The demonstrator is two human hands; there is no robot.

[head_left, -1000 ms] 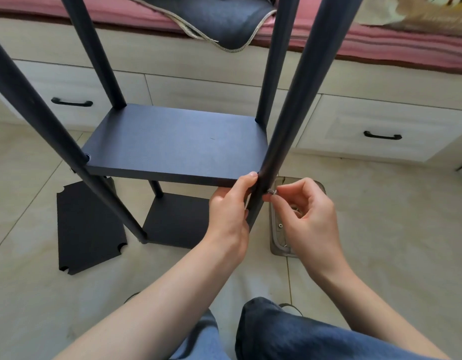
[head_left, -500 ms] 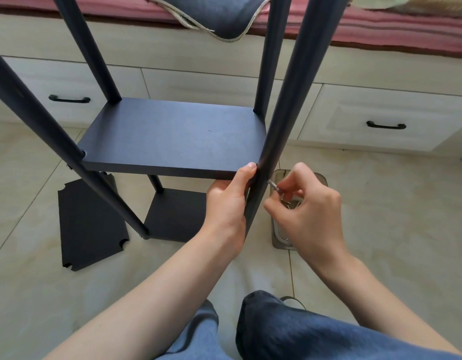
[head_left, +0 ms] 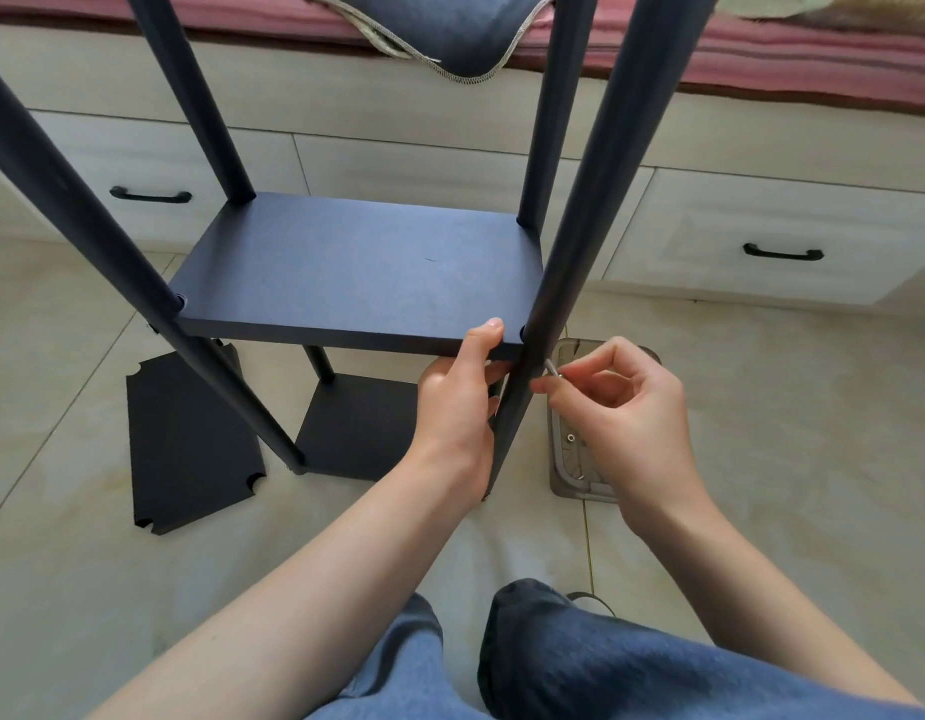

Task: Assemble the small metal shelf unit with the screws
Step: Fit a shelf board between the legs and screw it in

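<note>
Far left on the tiled floor [head_left: 75,589] lies a spare flat black shelf panel with notched corners [head_left: 190,449], untouched. Beside it stands the small black metal shelf unit [head_left: 356,272], its four dark round posts rising past a mounted middle board, a lower board beneath. The left hand [head_left: 457,407] has its grip closed on the near right corner of that middle board, thumb on top and fingers under, steadying it against the front right post [head_left: 579,252]. Just right of the post, the right hand [head_left: 621,407] pinches a small silver screw [head_left: 552,368] between thumb and forefinger. A second ago the screw tip sat lower against the post; now the hand has risen with it and the screw angles up toward the post at the board's edge, so it looks like the hole is being found, not yet threaded. Behind the right hand, a clear plastic tray of spare screws [head_left: 572,459] rests on the floor
</note>
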